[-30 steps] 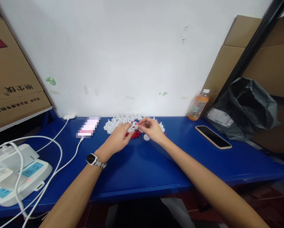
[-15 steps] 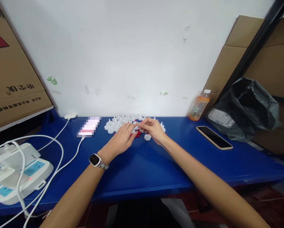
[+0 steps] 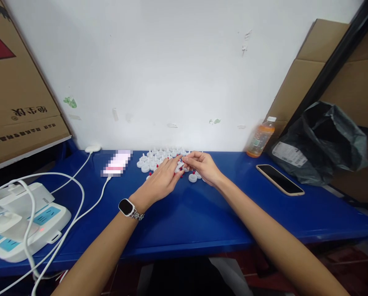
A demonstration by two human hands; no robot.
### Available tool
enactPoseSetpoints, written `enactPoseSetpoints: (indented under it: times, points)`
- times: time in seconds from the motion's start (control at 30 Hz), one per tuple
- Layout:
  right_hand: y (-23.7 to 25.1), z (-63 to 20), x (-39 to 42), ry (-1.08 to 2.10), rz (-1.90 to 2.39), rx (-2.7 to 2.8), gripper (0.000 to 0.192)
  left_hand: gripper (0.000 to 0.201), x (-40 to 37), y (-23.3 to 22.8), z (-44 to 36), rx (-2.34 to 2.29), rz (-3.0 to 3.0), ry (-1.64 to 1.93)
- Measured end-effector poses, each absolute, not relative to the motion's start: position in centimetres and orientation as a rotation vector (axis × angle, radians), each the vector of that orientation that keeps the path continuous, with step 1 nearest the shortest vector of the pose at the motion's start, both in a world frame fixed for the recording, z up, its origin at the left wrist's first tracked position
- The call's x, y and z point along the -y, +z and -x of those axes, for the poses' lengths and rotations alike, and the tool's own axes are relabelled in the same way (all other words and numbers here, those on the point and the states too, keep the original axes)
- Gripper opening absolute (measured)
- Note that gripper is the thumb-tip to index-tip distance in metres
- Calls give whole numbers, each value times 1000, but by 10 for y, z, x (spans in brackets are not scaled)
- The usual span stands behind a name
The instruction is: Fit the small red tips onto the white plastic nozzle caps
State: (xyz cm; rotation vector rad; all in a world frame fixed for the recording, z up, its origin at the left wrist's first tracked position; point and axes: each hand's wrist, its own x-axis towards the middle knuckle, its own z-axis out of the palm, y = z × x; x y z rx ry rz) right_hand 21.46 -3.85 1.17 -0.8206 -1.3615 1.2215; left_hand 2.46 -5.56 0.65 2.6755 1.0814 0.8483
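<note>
Both hands meet over a scatter of small parts at the back of the blue table (image 3: pixel 184 222). Working from the left: a cardboard box (image 3: pixel 17 90) leans at the wall, and below it a white power strip (image 3: pixel 20 226) sits at the table's edge with white cables (image 3: pixel 76 193) looping toward a blurred-out phone (image 3: pixel 116 163). Next comes the left hand (image 3: pixel 161 183), a watch (image 3: pixel 127 206) on its wrist, fingers lightly curled with the tips brought together against a small piece; what it pinches is too small to make out. Under and behind the fingers lie white caps (image 3: pixel 150 161), crowded near the wall, with tiny red pieces (image 3: pixel 179 173) partly covered by the hand. The right hand (image 3: pixel 202 165) touches the left at the fingertips, thumb and forefinger pressed together on something tiny that I cannot identify. Farther right stand an orange drink bottle (image 3: pixel 260 137) at the wall, a dark phone (image 3: pixel 279 179) lying flat, then a black plastic bag (image 3: pixel 319 139) against more cardboard (image 3: pixel 297 78), cut off by the frame.
</note>
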Motion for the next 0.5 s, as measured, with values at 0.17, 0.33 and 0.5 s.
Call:
enactPoseSetpoints:
  times: [0.17,0.33,0.5]
  points:
    - [13,-218,41,1237,804,1389,39,51,58,9,-23,-1094,-2666,853]
    - [14,-219,43,1152,836,1480,39,50,59,9,-23,-1081,-2690,845]
    - [15,-217,45,1105,843,1512,40,52,59,9,-26,-1106,-2704,811]
